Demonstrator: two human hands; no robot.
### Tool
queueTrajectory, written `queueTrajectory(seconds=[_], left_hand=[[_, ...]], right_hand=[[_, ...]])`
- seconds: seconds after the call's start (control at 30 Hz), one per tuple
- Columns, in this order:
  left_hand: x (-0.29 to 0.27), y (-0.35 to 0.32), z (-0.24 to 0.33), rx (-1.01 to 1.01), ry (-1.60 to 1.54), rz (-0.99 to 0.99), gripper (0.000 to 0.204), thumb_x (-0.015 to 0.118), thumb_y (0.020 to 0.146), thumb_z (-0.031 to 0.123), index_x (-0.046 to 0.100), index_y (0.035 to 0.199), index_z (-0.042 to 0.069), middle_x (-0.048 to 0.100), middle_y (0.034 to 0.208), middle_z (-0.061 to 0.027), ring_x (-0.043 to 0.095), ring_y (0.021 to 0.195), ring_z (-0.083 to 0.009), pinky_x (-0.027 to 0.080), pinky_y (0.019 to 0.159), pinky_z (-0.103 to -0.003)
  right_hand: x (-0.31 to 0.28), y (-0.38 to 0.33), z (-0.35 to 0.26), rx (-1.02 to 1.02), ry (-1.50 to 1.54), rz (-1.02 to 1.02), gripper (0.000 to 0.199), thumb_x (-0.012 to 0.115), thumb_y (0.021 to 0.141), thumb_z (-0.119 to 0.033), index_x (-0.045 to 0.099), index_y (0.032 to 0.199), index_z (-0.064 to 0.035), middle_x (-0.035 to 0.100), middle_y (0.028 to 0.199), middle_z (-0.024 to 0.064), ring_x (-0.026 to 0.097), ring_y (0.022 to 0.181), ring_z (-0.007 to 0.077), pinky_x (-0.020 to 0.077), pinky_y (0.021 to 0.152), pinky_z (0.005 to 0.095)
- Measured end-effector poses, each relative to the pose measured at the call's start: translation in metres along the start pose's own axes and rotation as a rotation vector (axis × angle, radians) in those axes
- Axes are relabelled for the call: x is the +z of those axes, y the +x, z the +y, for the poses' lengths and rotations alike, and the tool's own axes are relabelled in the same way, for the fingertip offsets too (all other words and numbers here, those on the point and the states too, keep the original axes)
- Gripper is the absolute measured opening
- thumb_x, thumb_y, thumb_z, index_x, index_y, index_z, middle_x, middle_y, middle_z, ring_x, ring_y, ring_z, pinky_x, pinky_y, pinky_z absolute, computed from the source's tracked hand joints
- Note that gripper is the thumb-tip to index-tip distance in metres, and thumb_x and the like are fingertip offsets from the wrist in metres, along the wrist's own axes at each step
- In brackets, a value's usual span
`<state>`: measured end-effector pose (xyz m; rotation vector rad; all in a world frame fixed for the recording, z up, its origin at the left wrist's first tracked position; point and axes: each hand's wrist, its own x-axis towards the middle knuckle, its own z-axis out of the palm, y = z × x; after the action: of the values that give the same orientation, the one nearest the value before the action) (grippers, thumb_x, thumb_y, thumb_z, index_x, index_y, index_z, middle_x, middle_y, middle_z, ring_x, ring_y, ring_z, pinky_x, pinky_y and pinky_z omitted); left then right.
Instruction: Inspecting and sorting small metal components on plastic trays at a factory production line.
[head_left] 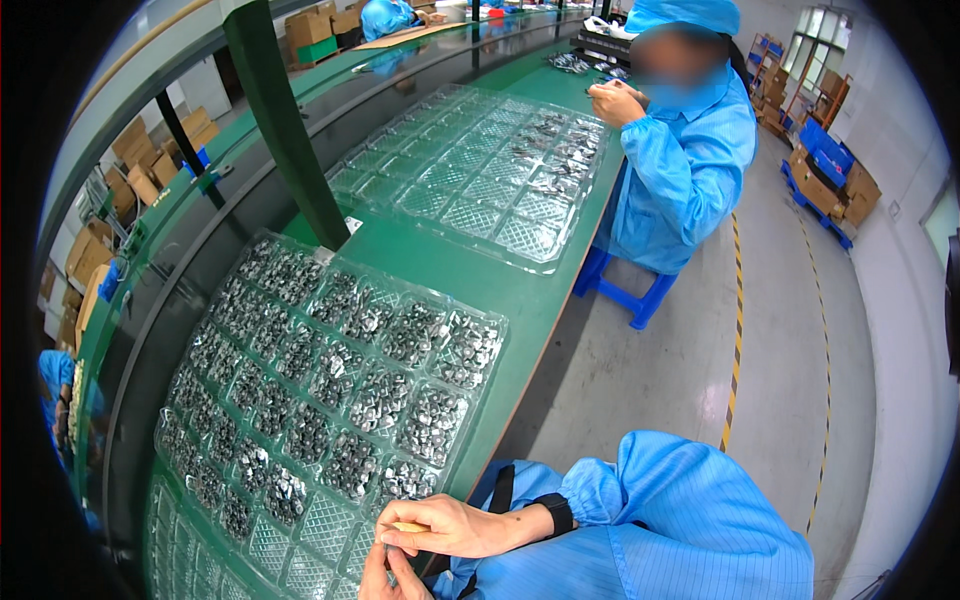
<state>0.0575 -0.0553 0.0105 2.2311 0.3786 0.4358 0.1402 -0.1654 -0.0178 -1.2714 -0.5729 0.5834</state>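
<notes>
Where the right hand [448,526] hangs: over the near edge of a clear tray [268,544], at the body side of the green bench [400,258].
Right grip: thumb and fingers together, clamped on a slim yellow stick [408,527]; its ends are lost behind the fingers.
Left hand [385,584]: just below, cut by the lower edge of view, fingers pointing up at the right fingertips.
Left grip: fingers close together; can't tell whether they pinch anything.
Why tip to tip: probably steadies something small between both hands, in easy sight.
Metal parts [435,424]: small, dark and shiny, heaped in most tray cells; near cells show crosshatched bottoms.
Why cells: likely keep parts in separate lots, no rolling or mixing.
Second tray [470,214]: farther along the bench, parts in its right-hand cells, beside the co-worker [690,175].
Co-worker's hand [618,104]: raised at chest height; item held is too small to identify.
Blue stool [640,300]: under co-worker, set close in, presumably for reach.
</notes>
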Motion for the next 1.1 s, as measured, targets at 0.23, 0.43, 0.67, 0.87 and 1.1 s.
queueTrajectory(seconds=[0.23, 0.43, 0.67, 0.87, 1.1], left_hand=[[0.0005, 0.0008, -0.0003, -0.032, -0.002, -0.047, 0.023, 0.056, 0.086, 0.005, 0.060, 0.104, -0.007, 0.065, 0.089, -0.0194, 0.063, 0.072, -0.0209, 0.049, 0.063, -0.029], [-0.0013, 0.0021, 0.0052, 0.032, 0.033, -0.038, 0.022, 0.057, 0.085, 0.005, 0.061, 0.102, -0.007, 0.065, 0.092, -0.0204, 0.065, 0.078, -0.0252, 0.050, 0.068, -0.031], [-0.0002, 0.0041, 0.0073, 0.081, 0.075, -0.018, 0.019, 0.058, 0.084, 0.005, 0.063, 0.097, -0.008, 0.065, 0.091, -0.0206, 0.065, 0.079, -0.0270, 0.050, 0.069, -0.032], [0.0013, 0.0023, 0.0029, 0.083, 0.083, -0.026, 0.020, 0.059, 0.084, 0.006, 0.062, 0.098, -0.008, 0.065, 0.089, -0.0209, 0.064, 0.076, -0.0276, 0.050, 0.067, -0.032], [0.0012, 0.0032, 0.0021, 0.077, 0.109, -0.043, 0.021, 0.058, 0.084, 0.007, 0.062, 0.098, -0.007, 0.065, 0.087, -0.0211, 0.063, 0.071, -0.0278, 0.048, 0.063, -0.033]], right_hand=[[-0.0012, -0.0001, 0.0046, -0.019, -0.028, 0.028, 0.024, 0.050, 0.093, -0.026, 0.054, 0.100, -0.0033, 0.050, 0.062, 0.0011, 0.048, 0.059, 0.0065, 0.0385, 0.053, 0.0242], [-0.0020, -0.0005, 0.0002, -0.030, -0.050, 0.031, 0.022, 0.050, 0.093, -0.024, 0.054, 0.100, -0.0036, 0.051, 0.061, 0.0015, 0.049, 0.058, 0.0068, 0.0390, 0.053, 0.0245], [-0.0016, 0.0002, 0.0052, -0.031, -0.039, 0.051, 0.022, 0.048, 0.094, -0.024, 0.054, 0.101, -0.0039, 0.051, 0.061, 0.0014, 0.050, 0.058, 0.0066, 0.0385, 0.052, 0.0239], [-0.0041, -0.0020, 0.0012, -0.026, -0.036, 0.042, 0.022, 0.048, 0.093, -0.024, 0.054, 0.100, -0.0039, 0.051, 0.062, 0.0015, 0.050, 0.058, 0.0065, 0.0392, 0.053, 0.0237], [-0.0024, -0.0008, 0.0093, -0.056, -0.033, 0.052, 0.022, 0.049, 0.093, -0.023, 0.053, 0.100, -0.0036, 0.052, 0.064, 0.0023, 0.050, 0.058, 0.0071, 0.0393, 0.052, 0.0238]])
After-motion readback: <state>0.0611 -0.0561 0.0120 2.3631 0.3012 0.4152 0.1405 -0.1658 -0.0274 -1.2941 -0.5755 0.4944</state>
